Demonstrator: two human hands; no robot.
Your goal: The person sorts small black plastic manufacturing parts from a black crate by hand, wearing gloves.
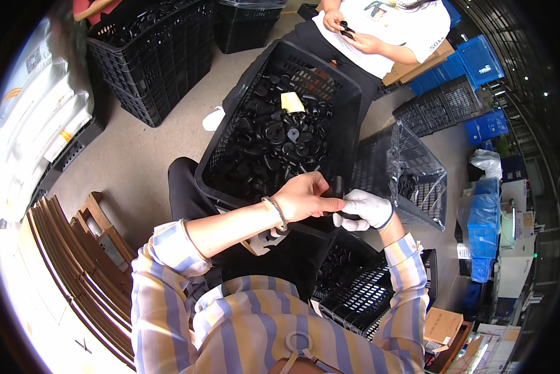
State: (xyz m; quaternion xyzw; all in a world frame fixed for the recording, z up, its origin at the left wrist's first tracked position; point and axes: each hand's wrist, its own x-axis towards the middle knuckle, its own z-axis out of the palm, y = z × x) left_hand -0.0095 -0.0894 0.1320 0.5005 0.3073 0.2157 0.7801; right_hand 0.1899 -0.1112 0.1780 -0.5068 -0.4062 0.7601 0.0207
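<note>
My bare left hand (305,196), with a bracelet on the wrist, and my white-gloved right hand (364,209) meet over the near rim of a black plastic crate (348,106). Together they grip a small black plastic part (337,187) between the fingertips. The crate is full of several similar black round parts (273,143), with a yellow slip (292,101) lying on top of them. Most of the held part is hidden by my fingers.
Another person in a white shirt sits across the crate, hands (348,31) on a black part. A bag-lined crate (411,174) stands right, a lower crate (361,287) by my knee, more black crates (155,56) far left, blue bins (473,62), wooden slats (74,262).
</note>
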